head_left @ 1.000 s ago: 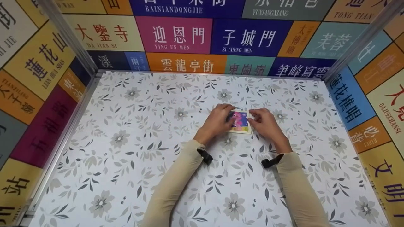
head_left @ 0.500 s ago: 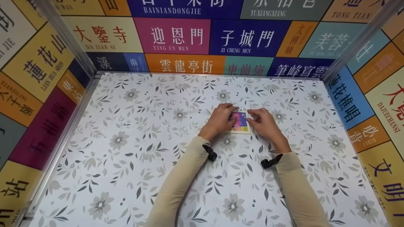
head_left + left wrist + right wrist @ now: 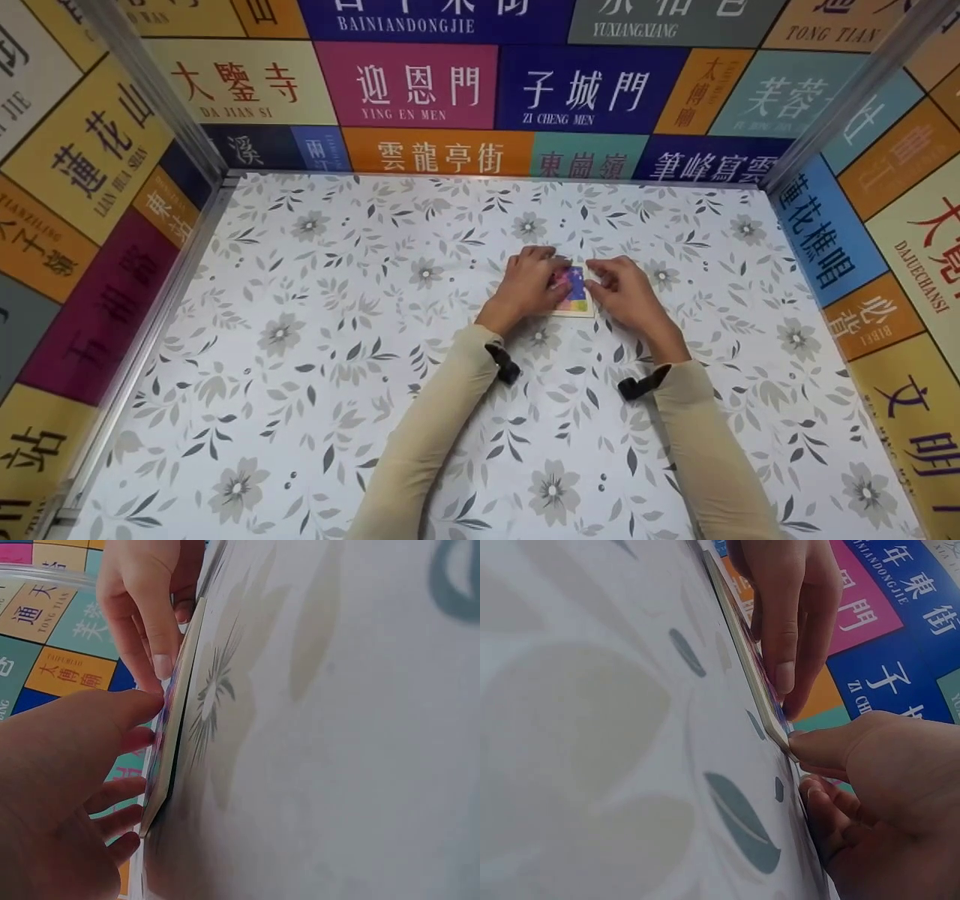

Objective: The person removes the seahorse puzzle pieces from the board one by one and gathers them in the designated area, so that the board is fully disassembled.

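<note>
A small flat picture board (image 3: 577,291), pink, purple and yellow with a cream border, lies on the patterned tabletop. My left hand (image 3: 527,282) covers its left part, thumb and fingertips resting on the picture; the left wrist view shows those fingers (image 3: 120,799) mostly extended along the board. At the right edge, my right hand (image 3: 628,291) holds the board between thumb and forefinger, its other fingers curled in. From the right wrist, the thumb (image 3: 821,744) is right at the board's corner, and the board's pale side edge (image 3: 744,664) shows. Much of the picture is hidden under my left hand.
A white tabletop (image 3: 300,420) printed with grey flowers and leaves spreads around both hands. Colourful panels (image 3: 420,82) with large characters wall it in at the back and both sides, joined by metal corner posts (image 3: 180,112).
My left hand has slid slightly right over the board and now covers more of the picture. My right hand has stayed at the right edge, and the board lies where it was.
</note>
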Demonstrator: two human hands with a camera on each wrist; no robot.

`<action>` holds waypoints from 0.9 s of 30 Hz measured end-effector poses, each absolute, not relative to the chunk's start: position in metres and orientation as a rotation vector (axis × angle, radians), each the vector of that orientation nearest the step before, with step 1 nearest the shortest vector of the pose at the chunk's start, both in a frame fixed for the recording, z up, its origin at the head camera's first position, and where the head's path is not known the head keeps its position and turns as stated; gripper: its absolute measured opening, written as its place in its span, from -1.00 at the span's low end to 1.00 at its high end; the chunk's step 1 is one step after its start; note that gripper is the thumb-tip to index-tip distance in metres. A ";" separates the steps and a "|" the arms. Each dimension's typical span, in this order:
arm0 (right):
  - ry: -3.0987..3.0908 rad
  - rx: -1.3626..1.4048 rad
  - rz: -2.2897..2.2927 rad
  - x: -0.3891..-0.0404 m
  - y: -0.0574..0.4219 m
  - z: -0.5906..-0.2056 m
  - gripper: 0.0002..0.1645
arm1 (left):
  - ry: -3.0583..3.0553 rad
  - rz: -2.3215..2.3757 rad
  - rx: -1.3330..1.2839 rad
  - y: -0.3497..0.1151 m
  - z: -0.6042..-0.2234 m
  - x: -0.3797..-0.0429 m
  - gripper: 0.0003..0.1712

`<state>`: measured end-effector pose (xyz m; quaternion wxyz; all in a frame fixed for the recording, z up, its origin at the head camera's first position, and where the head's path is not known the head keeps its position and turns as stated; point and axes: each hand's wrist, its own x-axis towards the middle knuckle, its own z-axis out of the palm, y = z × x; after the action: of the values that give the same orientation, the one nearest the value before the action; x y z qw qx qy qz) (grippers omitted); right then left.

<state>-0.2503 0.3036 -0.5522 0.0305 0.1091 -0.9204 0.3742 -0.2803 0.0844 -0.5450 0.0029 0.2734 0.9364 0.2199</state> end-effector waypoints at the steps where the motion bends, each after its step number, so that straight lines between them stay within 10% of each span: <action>1: -2.838 0.333 1.153 -0.250 0.304 -0.552 -0.50 | 2.939 0.685 0.854 0.085 -0.545 -0.280 -0.46; 27: -2.809 0.376 1.145 -0.250 0.302 -0.555 -0.46 | 2.907 0.719 0.821 0.099 -0.538 -0.287 -0.47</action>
<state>-0.2498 0.3018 -0.5553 0.0423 0.1230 -0.9181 0.3743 -0.2874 0.0986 -0.5375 0.0181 0.2644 0.9361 0.2314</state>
